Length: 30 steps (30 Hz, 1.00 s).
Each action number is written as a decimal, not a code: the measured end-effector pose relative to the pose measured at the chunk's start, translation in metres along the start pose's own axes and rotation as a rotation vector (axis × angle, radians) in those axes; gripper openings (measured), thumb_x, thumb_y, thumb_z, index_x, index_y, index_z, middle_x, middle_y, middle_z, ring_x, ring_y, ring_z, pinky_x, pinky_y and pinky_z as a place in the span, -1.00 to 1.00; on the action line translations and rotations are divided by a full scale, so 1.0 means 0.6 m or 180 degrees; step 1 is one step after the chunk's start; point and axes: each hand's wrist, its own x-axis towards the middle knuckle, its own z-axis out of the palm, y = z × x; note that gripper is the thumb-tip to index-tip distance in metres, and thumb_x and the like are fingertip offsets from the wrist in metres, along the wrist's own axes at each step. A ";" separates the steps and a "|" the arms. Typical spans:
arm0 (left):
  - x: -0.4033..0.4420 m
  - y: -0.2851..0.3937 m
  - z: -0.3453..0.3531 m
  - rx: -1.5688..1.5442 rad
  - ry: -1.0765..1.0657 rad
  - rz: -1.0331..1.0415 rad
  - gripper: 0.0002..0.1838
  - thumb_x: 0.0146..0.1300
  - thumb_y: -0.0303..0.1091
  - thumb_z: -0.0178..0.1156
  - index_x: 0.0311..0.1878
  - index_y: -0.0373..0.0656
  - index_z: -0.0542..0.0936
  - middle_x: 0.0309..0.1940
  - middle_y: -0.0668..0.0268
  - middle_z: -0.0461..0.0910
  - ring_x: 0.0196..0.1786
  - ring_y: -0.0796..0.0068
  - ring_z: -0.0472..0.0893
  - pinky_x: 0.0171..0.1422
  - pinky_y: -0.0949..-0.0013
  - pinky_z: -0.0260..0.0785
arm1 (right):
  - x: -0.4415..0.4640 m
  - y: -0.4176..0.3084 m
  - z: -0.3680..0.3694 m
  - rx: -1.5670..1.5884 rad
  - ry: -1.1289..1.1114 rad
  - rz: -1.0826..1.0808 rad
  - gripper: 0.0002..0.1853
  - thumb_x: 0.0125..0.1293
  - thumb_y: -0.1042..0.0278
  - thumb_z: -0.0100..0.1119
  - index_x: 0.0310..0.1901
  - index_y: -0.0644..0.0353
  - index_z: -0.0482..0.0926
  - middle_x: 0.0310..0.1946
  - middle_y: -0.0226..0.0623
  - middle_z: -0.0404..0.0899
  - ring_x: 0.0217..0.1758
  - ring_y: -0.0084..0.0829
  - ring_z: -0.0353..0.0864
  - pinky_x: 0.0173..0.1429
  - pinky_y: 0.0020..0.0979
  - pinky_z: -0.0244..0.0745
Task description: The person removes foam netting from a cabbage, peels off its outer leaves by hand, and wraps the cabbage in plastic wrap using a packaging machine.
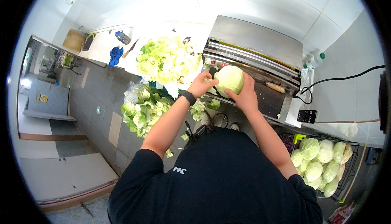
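A round pale green cabbage (229,80) is held up at the front edge of a metal film-wrapping machine (254,40). My right hand (247,96) grips its right side, with the thumb across the lower front. At the cabbage's left side, my left hand (200,85) has its fingers closed on what looks like a pale outer leaf; the fingertips are partly hidden. A black band circles my left wrist. Loose cabbage leaves (167,59) are heaped on the white counter to the left. Below them, more leaves (144,110) fill a container near the floor.
A knife (130,48), a blue cloth (115,56) and a clear jug (122,37) lie on the left counter. At right are a green-capped bottle (315,60), a black cable (346,77), a phone (306,116) and a cart basket (351,171) holding several cabbages.
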 end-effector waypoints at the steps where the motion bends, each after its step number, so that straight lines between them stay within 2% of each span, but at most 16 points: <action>1: -0.002 -0.009 0.002 -0.0307 -0.0139 0.0003 -0.75 0.27 -0.24 0.40 -0.20 -0.12 0.53 -0.17 0.37 0.56 -0.10 0.51 0.54 0.04 0.41 0.41 | 0.000 0.004 0.002 0.0006 -0.0001 -0.0007 0.07 0.01 -0.12 0.55 0.45 0.06 0.10 0.37 -0.05 0.21 0.28 0.04 0.50 0.22 -0.06 0.56; 3: -0.009 -0.011 0.003 -0.1454 -0.0583 -0.0264 -0.74 0.25 -0.40 0.36 -0.10 -0.10 0.46 -0.12 0.35 0.54 -0.12 0.52 0.57 -0.04 0.42 0.48 | -0.001 0.005 -0.001 0.0092 -0.0059 0.0149 0.07 0.02 -0.13 0.54 0.45 0.10 0.09 0.36 -0.04 0.21 0.30 0.04 0.49 0.23 -0.06 0.55; 6: -0.015 -0.011 0.011 -0.1763 -0.0484 -0.0437 -0.72 0.19 -0.57 0.26 -0.07 -0.10 0.46 -0.11 0.33 0.53 -0.16 0.50 0.58 -0.10 0.40 0.53 | -0.006 0.015 0.005 0.0202 0.0027 0.0036 0.08 0.04 -0.13 0.52 0.46 0.11 0.07 0.37 -0.01 0.20 0.32 0.05 0.47 0.23 -0.07 0.55; 10: -0.018 -0.001 0.015 -0.1142 -0.0335 -0.0107 -0.68 0.11 -0.66 0.17 -0.08 -0.11 0.46 -0.09 0.32 0.52 -0.18 0.50 0.59 -0.10 0.42 0.51 | -0.008 0.012 0.007 0.0206 0.0039 0.0047 0.08 0.10 -0.11 0.48 0.52 0.03 0.01 0.39 0.03 0.17 0.34 0.08 0.45 0.26 -0.05 0.53; 12: -0.021 0.010 0.018 -0.0893 -0.0285 0.0049 -0.66 0.06 -0.66 0.15 -0.08 -0.11 0.47 -0.13 0.34 0.52 -0.18 0.55 0.57 -0.15 0.45 0.48 | -0.014 0.000 0.003 0.0324 -0.0012 -0.0030 0.01 0.19 -0.07 0.41 0.56 -0.10 0.01 0.48 0.10 0.06 0.39 0.18 0.38 0.33 -0.04 0.48; 16: -0.023 0.012 0.013 -0.0337 -0.0245 -0.0038 -0.71 0.03 -0.63 0.18 -0.15 -0.13 0.50 -0.18 0.25 0.55 -0.13 0.41 0.58 -0.10 0.36 0.47 | -0.019 -0.007 0.012 0.0227 0.0096 -0.0108 -0.12 0.28 0.00 0.33 0.56 -0.18 0.09 0.54 0.16 -0.07 0.49 0.26 0.21 0.44 -0.01 0.36; 18: -0.034 -0.005 -0.007 0.1446 0.0405 0.1048 -0.73 0.01 -0.62 0.19 -0.18 -0.15 0.54 -0.16 0.07 0.56 -0.18 0.05 0.61 -0.08 0.15 0.49 | -0.020 -0.007 0.013 0.0210 0.0040 -0.0118 -0.22 0.33 0.06 0.28 0.54 -0.18 0.17 0.57 0.19 -0.14 0.58 0.27 0.02 0.53 0.02 0.20; 19: -0.043 -0.015 -0.023 0.1578 0.0507 0.0600 -0.72 0.01 -0.60 0.20 -0.16 -0.14 0.57 -0.08 -0.06 0.53 -0.08 -0.16 0.57 0.01 0.05 0.48 | -0.022 -0.004 0.015 0.0211 0.0020 -0.0133 -0.22 0.33 0.06 0.28 0.54 -0.18 0.17 0.57 0.19 -0.14 0.58 0.27 0.02 0.53 0.02 0.20; 21: -0.082 -0.012 -0.065 0.1853 0.0812 0.0140 -0.72 0.04 -0.62 0.15 -0.15 -0.16 0.59 -0.08 -0.06 0.53 0.03 -0.13 0.54 0.14 0.06 0.44 | -0.018 0.001 0.017 0.0066 0.0031 -0.0230 -0.24 0.35 0.10 0.26 0.54 -0.19 0.17 0.56 0.19 -0.12 0.61 0.24 -0.06 0.57 0.04 0.11; 22: -0.106 0.002 -0.093 0.1954 0.0864 -0.0378 -0.67 0.04 -0.65 0.10 -0.10 -0.15 0.58 -0.04 -0.08 0.51 0.03 -0.12 0.54 0.14 0.07 0.45 | -0.016 0.000 0.015 0.0060 0.0007 -0.0256 -0.24 0.35 0.10 0.26 0.54 -0.19 0.17 0.56 0.19 -0.12 0.61 0.24 -0.06 0.57 0.04 0.11; 24: -0.130 -0.126 -0.193 0.2534 0.1328 0.0050 -0.55 0.00 -0.60 0.23 0.02 -0.06 0.59 0.09 -0.11 0.50 0.24 -0.12 0.47 0.30 0.04 0.41 | -0.019 -0.003 0.012 0.0435 -0.0028 -0.0269 -0.26 0.35 0.10 0.25 0.53 -0.15 0.18 0.55 0.21 -0.11 0.60 0.25 -0.04 0.58 0.05 0.08; 25: -0.158 -0.139 -0.233 0.3120 0.1607 -0.0010 -0.46 -0.01 -0.53 0.31 0.13 -0.08 0.57 0.13 -0.14 0.48 0.34 -0.16 0.35 0.40 -0.09 0.29 | -0.019 -0.002 0.013 0.0431 -0.0060 -0.0272 -0.26 0.35 0.10 0.25 0.53 -0.15 0.18 0.55 0.21 -0.11 0.60 0.25 -0.04 0.58 0.05 0.08; 26: -0.185 -0.168 -0.249 0.3809 0.2597 -0.0370 -0.39 -0.01 -0.46 0.37 0.21 -0.14 0.53 0.15 -0.16 0.48 0.33 -0.19 0.34 0.41 -0.18 0.25 | -0.017 -0.002 0.013 0.0420 -0.0028 -0.0245 -0.22 0.30 0.08 0.31 0.50 -0.08 0.20 0.55 0.23 -0.09 0.59 0.25 -0.04 0.57 0.04 0.09; 27: -0.214 -0.121 -0.258 0.4043 0.2794 -0.0888 -0.32 0.02 -0.38 0.41 0.28 -0.19 0.48 0.19 -0.15 0.48 0.35 -0.16 0.35 0.43 -0.09 0.25 | -0.016 -0.009 0.012 0.0405 -0.0001 -0.0227 -0.19 0.25 0.05 0.37 0.47 -0.01 0.21 0.54 0.24 -0.08 0.59 0.25 -0.03 0.57 0.04 0.09; 28: -0.213 -0.127 -0.264 0.4022 0.2832 -0.0908 -0.32 0.02 -0.38 0.41 0.28 -0.19 0.48 0.19 -0.15 0.48 0.35 -0.16 0.35 0.43 -0.09 0.25 | -0.019 -0.021 0.006 0.0398 -0.0009 -0.0269 -0.19 0.25 0.05 0.37 0.47 -0.01 0.21 0.54 0.24 -0.08 0.59 0.25 -0.03 0.57 0.04 0.09; 30: -0.183 -0.116 -0.283 0.2617 0.1991 -0.0419 -0.29 0.08 -0.26 0.44 0.32 -0.21 0.43 0.32 -0.10 0.41 0.40 -0.03 0.37 0.39 0.03 0.33 | -0.013 -0.053 -0.005 -0.0076 -0.0043 -0.0052 -0.07 0.06 0.03 0.54 0.39 0.11 0.21 0.52 0.27 -0.04 0.58 0.25 -0.01 0.56 0.03 0.11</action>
